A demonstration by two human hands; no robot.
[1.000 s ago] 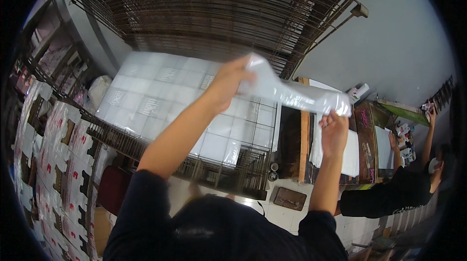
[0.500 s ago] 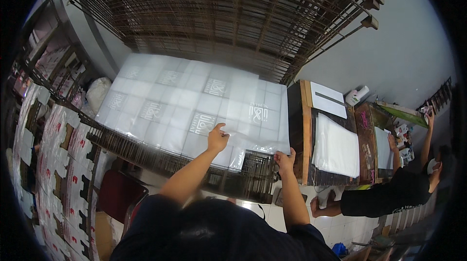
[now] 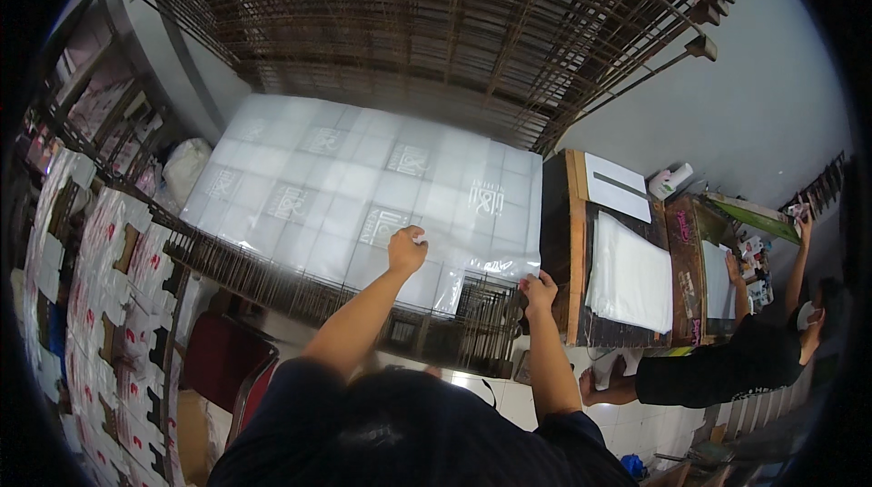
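Translucent plastic sheets with white printed designs lie overlapping on a wire rack (image 3: 263,269) before me. The rightmost plastic sheet (image 3: 513,180) lies over its neighbours, its near edge slightly lifted between my hands. My left hand (image 3: 408,252) is closed, fingers curled, and appears to grip this sheet's near left part; the fingertips are partly hidden. At its near right corner, my right hand (image 3: 540,291) pinches the sheet between thumb and fingers. Bare rack wires show below the edge, between the two hands.
More wire racks (image 3: 381,24) hang raised above the far side. To the right, a dark table (image 3: 577,305) carries a stack of white sheets (image 3: 629,273). A co-worker (image 3: 727,369) stands at another table beyond. A red chair (image 3: 222,355) and wrapped stacks (image 3: 113,305) are at left.
My left hand's fingers have curled in more, and the hand has risen slightly. My right hand has shifted a little right and away from me. The sheet's near edge has moved slightly with them.
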